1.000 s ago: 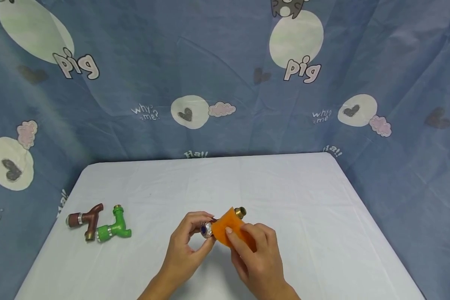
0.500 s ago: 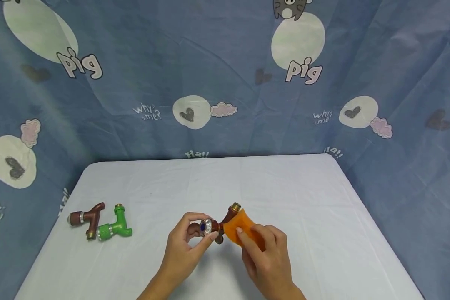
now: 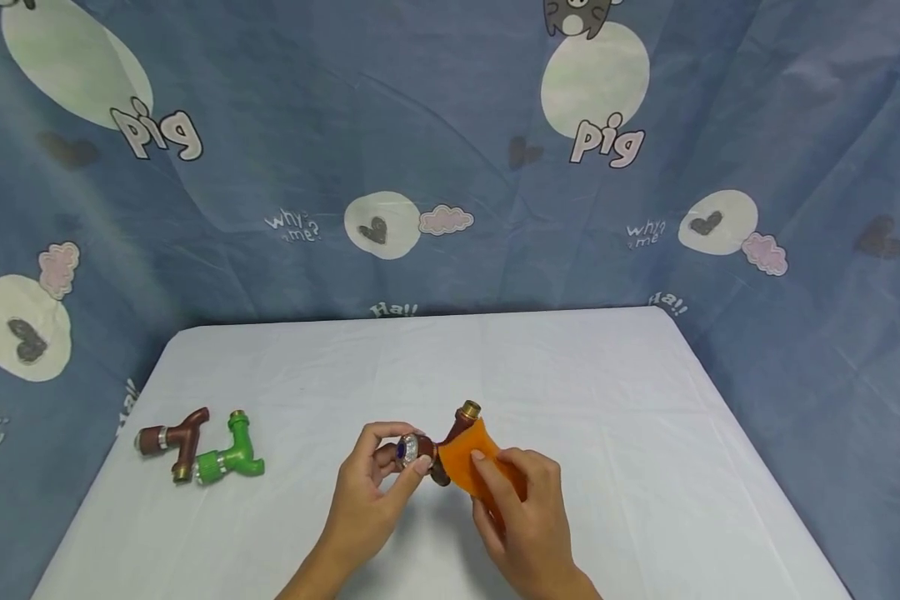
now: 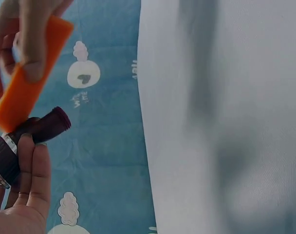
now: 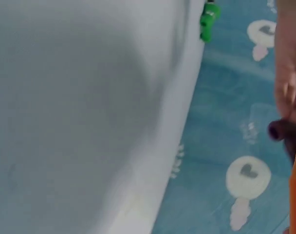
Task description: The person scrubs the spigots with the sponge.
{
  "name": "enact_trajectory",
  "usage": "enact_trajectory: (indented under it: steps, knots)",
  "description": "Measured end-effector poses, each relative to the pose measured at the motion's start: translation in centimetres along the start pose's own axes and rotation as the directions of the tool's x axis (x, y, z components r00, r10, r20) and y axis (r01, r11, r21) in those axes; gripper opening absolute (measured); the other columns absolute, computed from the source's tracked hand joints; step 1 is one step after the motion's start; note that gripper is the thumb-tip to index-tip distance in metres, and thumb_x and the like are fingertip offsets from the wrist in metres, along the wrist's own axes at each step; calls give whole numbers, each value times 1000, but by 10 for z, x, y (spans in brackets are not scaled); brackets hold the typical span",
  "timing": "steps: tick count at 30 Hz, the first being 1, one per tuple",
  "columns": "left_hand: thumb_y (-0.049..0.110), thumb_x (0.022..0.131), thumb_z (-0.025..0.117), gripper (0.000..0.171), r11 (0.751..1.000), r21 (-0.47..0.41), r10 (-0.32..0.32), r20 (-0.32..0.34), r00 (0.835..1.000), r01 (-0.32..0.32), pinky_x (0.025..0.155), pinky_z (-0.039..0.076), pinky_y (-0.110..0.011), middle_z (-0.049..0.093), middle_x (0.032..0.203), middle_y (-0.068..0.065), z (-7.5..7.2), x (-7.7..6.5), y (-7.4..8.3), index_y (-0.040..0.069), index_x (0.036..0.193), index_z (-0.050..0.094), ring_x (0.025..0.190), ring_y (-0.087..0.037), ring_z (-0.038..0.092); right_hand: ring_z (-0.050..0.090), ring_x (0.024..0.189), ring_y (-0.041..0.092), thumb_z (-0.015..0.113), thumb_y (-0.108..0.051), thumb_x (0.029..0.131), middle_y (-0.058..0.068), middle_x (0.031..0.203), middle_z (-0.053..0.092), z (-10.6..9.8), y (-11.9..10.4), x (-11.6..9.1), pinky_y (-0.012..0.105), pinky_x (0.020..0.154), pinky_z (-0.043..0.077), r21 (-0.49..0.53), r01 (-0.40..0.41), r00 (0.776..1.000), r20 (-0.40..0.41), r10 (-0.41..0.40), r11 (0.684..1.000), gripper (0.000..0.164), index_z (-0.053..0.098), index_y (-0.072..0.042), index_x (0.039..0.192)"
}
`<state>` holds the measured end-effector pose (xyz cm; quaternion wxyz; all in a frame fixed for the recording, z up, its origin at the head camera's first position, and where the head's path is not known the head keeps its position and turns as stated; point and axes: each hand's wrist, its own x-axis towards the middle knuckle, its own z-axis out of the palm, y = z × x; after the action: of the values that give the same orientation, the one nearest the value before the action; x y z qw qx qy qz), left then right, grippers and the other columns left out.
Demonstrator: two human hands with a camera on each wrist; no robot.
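A dark reddish-brown faucet [image 3: 461,424] with a brass threaded end and a silver-ringed knob is held above the table in front of me. My left hand [image 3: 371,492] grips it by the knob end, thumb and fingers on either side. An orange cloth [image 3: 465,463] lies against the faucet's body, pinched by my right hand [image 3: 525,517]. In the left wrist view the orange cloth [image 4: 33,83] touches the faucet [image 4: 43,127] beside its spout. Only the spout side of the faucet [image 5: 282,130] shows at the edge of the right wrist view.
At the left of the white table [image 3: 607,400] lie a brown faucet [image 3: 186,442] and a green faucet [image 3: 232,454], close together. Blue printed cloth [image 3: 450,150] hangs behind and beside the table.
Between one second and half a second ago the orange cloth slid right, uncovering more of the faucet. Since then it has shifted slightly back to the left, still against the faucet.
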<state>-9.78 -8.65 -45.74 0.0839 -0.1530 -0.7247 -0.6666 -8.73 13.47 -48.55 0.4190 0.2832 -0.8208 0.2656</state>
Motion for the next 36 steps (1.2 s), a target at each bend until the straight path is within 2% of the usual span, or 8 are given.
enact_trajectory:
  steps: [7, 10, 15, 18, 24, 29, 32, 36]
  knots:
    - [-1, 103, 64, 34, 973, -204, -103, 28, 994, 107, 87, 62, -41, 54, 123, -24, -6, 4, 3, -4, 131, 46, 104, -28, 72, 49, 106, 33, 50, -37, 109, 19, 122, 56, -7, 8, -3, 27, 89, 47, -12, -92, 995, 24, 92, 996, 42, 67, -5, 130]
    - [1, 105, 61, 35, 961, -238, -134, 59, 989, 144, 88, 62, -39, 51, 128, -25, -9, 5, 3, -3, 136, 46, 100, -27, 72, 49, 107, 33, 54, -36, 107, 20, 122, 56, -8, 6, 2, 23, 87, 50, 27, -81, 997, -12, 81, 996, 43, 66, -1, 131]
    - [6, 108, 56, 37, 964, -218, -133, 99, 986, 152, 88, 62, -36, 56, 128, -26, -11, 5, 1, 1, 144, 50, 95, -26, 72, 49, 106, 35, 56, -32, 107, 23, 121, 56, -5, 2, 6, 29, 89, 47, 64, -8, 1000, -26, 10, 998, 41, 66, 1, 129]
    - [7, 110, 54, 35, 969, -199, -123, 114, 986, 144, 86, 63, -38, 61, 124, -26, -11, 5, 0, 1, 144, 51, 93, -26, 72, 49, 107, 34, 53, -34, 108, 21, 122, 56, -4, 2, 4, 30, 92, 45, 53, -15, 1000, 1, 15, 998, 42, 65, 0, 130]
    - [7, 111, 52, 32, 976, -166, -124, 102, 987, 140, 78, 64, -40, 63, 118, -24, -11, 5, 0, 1, 142, 52, 85, -24, 72, 51, 108, 32, 54, -35, 108, 20, 124, 56, -6, 12, 1, 22, 87, 51, 63, -87, 996, 14, 86, 994, 44, 65, -2, 134]
    - [6, 110, 52, 32, 974, -193, -98, 125, 987, 121, 82, 63, -39, 59, 125, -25, -11, 5, 0, 1, 142, 49, 89, -25, 71, 57, 108, 29, 60, -39, 107, 21, 128, 56, -7, 15, 3, 15, 90, 51, 205, -206, 977, -8, 213, 957, 53, 59, 1, 142]
    - [4, 110, 52, 32, 972, -209, -79, 144, 987, 108, 85, 62, -38, 58, 126, -26, -11, 5, 0, 1, 141, 48, 92, -29, 71, 61, 108, 30, 68, -27, 104, 20, 131, 56, -6, 13, 6, 17, 98, 52, 307, -245, 967, 7, 255, 920, 52, 56, 2, 145]
    - [3, 110, 52, 31, 968, -224, -75, 156, 985, 109, 85, 63, -39, 58, 124, -27, -9, 5, 0, 0, 140, 49, 91, -35, 70, 62, 113, 31, 75, -5, 95, 18, 134, 58, -4, 8, 9, 19, 101, 51, 344, -246, 968, 39, 248, 906, 52, 59, 0, 144]
